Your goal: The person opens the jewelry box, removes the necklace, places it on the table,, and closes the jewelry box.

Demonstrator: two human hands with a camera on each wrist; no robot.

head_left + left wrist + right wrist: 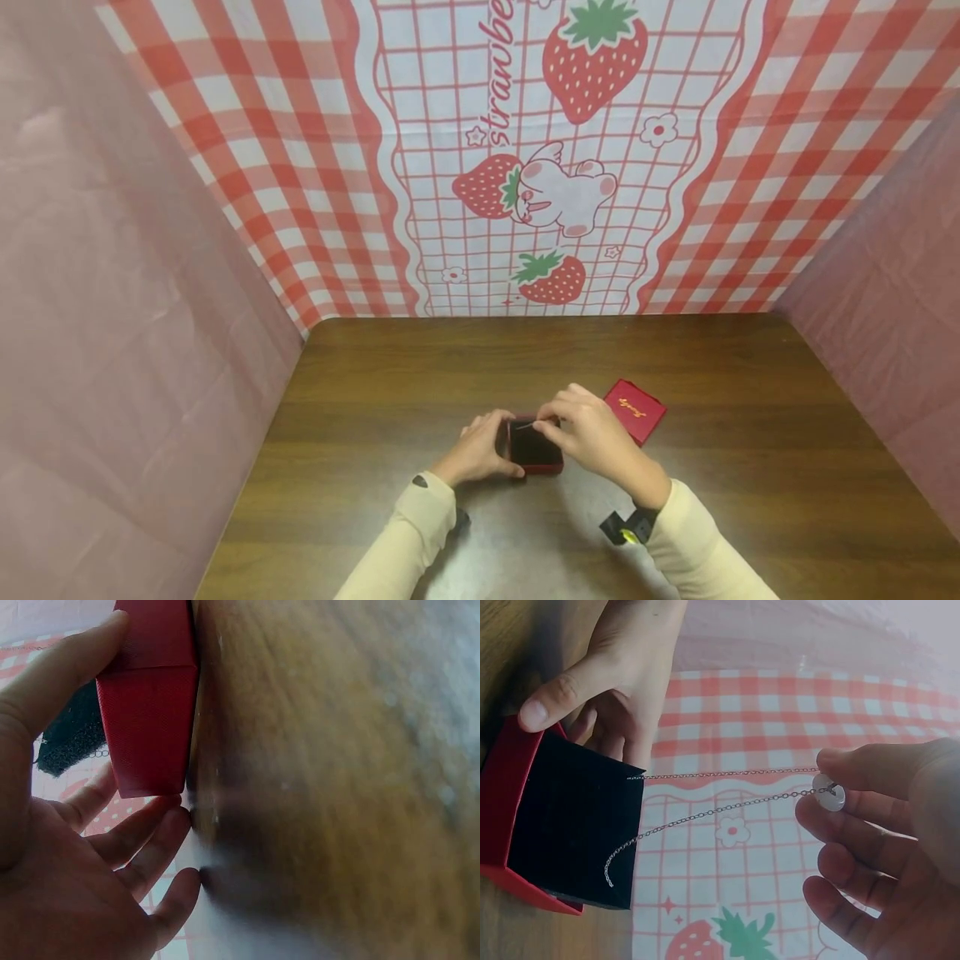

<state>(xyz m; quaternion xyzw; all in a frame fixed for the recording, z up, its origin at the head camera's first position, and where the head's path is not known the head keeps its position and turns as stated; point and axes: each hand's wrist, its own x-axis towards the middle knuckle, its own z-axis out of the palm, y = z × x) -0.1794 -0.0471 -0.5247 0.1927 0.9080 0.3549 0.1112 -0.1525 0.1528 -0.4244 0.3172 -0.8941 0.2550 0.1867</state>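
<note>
- Necklace (705,814): silver-toned chain, stretched between right hand and box; far end at the black pad; whether it tucks into the pad, cannot tell.
- Sleeves, nearest: cream left sleeve (416,518), cream right sleeve (693,533), both coming up from the bottom edge in head view.
- Right wrist unit (641,525): black, bit of yellow, below the right cuff. Left wrist unit (461,522): dark, mostly hidden by sleeve.
- Left hand (474,452): holding the box, thumb on the near side, fingers around the left and far sides.
- Right hand (588,429): narrow pinch, thumb and fingertips on the necklace at the disc, above the box's right side.
- Disc (829,798): round, whitish, on the chain, at the right fingertips.
- Box (148,727): red, uncovered, resting on table between the hands.
- Pad (566,817): black, set in box, sticking out past the rim.
- Red square (635,410): gold lettering, flat on table, just beyond right hand, partly hidden by it.
- Table (390,367): brown wood grain.
- Side cloths: pink, left (150,292) and right (885,242).
- Backdrop (442,108), farthest: red-white checks, strawberries, white animal figure.
</note>
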